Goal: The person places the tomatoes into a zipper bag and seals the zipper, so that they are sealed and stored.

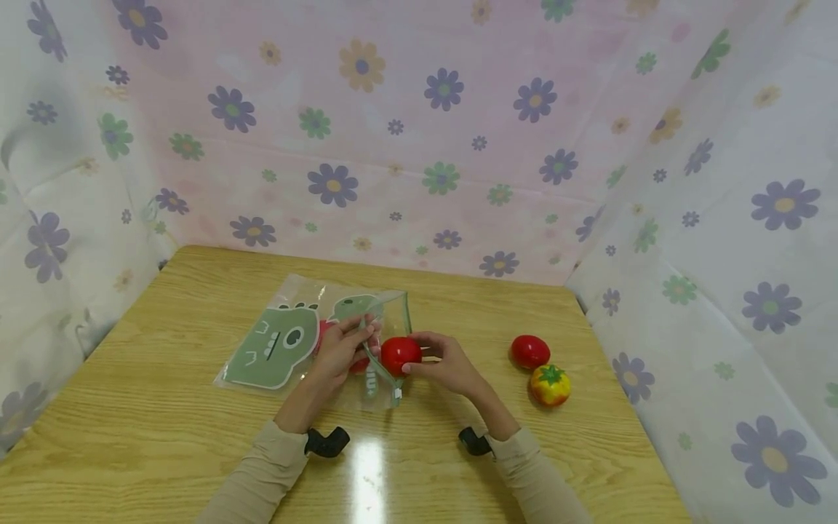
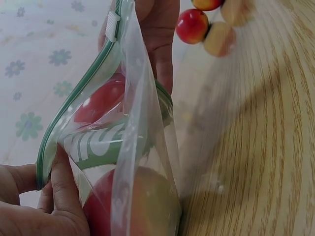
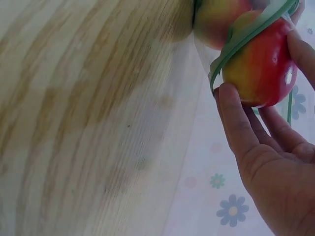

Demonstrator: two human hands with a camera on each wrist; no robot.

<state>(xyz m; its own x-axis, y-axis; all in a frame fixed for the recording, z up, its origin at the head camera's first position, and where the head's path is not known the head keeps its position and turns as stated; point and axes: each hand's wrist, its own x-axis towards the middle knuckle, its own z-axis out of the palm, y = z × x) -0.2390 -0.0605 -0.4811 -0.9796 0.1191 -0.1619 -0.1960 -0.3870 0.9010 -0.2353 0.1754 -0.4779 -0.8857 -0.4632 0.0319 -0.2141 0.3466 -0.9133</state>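
Note:
A clear zip bag (image 1: 262, 346) with green dinosaur prints lies on the table, its green-edged mouth spread toward the right. My left hand (image 1: 337, 354) pinches the rim of this mouth between thumb and fingers, as the left wrist view shows. In my right hand (image 1: 452, 366) is a red and yellow apple (image 3: 268, 64), held by the fingertips and thumb at the bag's mouth, partly behind the green zip strip. Another red and yellow fruit (image 2: 101, 204) sits inside the bag, partly hidden by my left hand in the head view. A white slider (image 2: 112, 26) sits on the zip.
To the right on the wooden table (image 1: 458, 466) lie a glossy red fruit (image 1: 529, 351) and, touching or close to it, a yellow-red fruit (image 1: 551, 386) with a green leafy top. Flower-patterned cloth (image 1: 406, 145) stands behind the table and along both sides.

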